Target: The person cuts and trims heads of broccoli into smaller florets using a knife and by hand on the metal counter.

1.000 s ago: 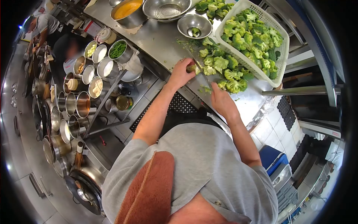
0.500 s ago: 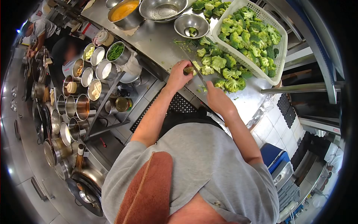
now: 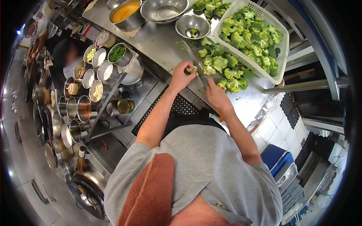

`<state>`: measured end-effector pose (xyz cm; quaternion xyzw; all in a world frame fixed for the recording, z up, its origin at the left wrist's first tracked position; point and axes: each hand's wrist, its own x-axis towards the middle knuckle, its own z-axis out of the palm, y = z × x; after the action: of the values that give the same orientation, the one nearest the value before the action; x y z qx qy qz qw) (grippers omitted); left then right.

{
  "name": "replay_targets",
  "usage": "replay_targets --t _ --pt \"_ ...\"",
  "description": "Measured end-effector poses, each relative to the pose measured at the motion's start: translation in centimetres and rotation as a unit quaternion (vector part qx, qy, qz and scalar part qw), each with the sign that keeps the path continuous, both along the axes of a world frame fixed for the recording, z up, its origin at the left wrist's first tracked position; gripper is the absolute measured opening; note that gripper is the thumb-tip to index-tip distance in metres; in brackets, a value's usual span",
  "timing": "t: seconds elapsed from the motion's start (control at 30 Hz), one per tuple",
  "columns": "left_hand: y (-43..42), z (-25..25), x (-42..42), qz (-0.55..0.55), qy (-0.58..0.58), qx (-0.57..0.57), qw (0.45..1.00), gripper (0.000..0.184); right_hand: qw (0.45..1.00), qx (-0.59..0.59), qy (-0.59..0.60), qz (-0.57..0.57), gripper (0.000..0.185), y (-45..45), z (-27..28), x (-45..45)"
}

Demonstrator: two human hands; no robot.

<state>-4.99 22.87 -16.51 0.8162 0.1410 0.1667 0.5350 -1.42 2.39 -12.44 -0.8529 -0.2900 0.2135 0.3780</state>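
At the steel counter's near edge my left hand [image 3: 182,78] is closed, its fingertips pinching a small piece of broccoli [image 3: 192,70]. My right hand [image 3: 218,97] grips a knife [image 3: 195,57], whose long blade points away from me just right of the held piece. A bit of orange handle shows below that wrist. Cut broccoli florets [image 3: 220,63] lie heaped on the counter right of the blade. Behind them stands a white perforated basket [image 3: 281,77] full of florets. A small steel bowl [image 3: 182,23] beyond the knife tip holds a few green pieces.
A large steel bowl [image 3: 155,11] and a pot of orange liquid [image 3: 125,12] stand at the counter's back. On the left, several metal containers hold ingredients, including chopped green vegetables [image 3: 117,52]. A metal rail [image 3: 301,88] is at right. Another person [image 3: 42,32] works far left.
The knife's blade has turned to show more of its flat side. My right hand has shifted slightly left and toward me, and the orange handle end now shows. My left hand still holds the broccoli.
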Motion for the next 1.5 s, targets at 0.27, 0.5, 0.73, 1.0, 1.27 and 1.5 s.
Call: replay_targets --t 0.27,0.5,0.73,1.0,1.27,1.5 --pt "-0.3 1.1 1.1 -0.041 -0.060 0.115 0.991 0.026 0.999 -0.021 0.025 -0.001 0.020 0.2 0.3 0.1" --pt "0.8 -0.6 -0.4 0.031 -0.006 -0.022 0.999 0.028 0.969 0.041 0.232 -0.068 0.027 -1.6 1.6 0.5" --pt "-0.3 0.4 2.5 -0.014 -0.054 0.139 0.989 0.041 0.945 0.110 0.285 -0.113 0.037 -6.1 5.4 -0.5" --pt "0.0 2.3 3.4 0.015 0.001 0.050 0.999 0.048 0.937 0.180 0.238 -0.182 0.029 -12.8 6.8 -1.3" --pt "-3.4 17.4 15.9 -0.076 -0.077 0.117 0.987 0.065 0.918 0.201 0.243 -0.241 0.028 -14.7 6.9 -1.4" --pt "-1.0 6.1 8.3 -0.305 0.140 0.282 0.899 0.049 0.925 0.189 0.239 -0.227 0.030 -15.2 6.8 -2.6"
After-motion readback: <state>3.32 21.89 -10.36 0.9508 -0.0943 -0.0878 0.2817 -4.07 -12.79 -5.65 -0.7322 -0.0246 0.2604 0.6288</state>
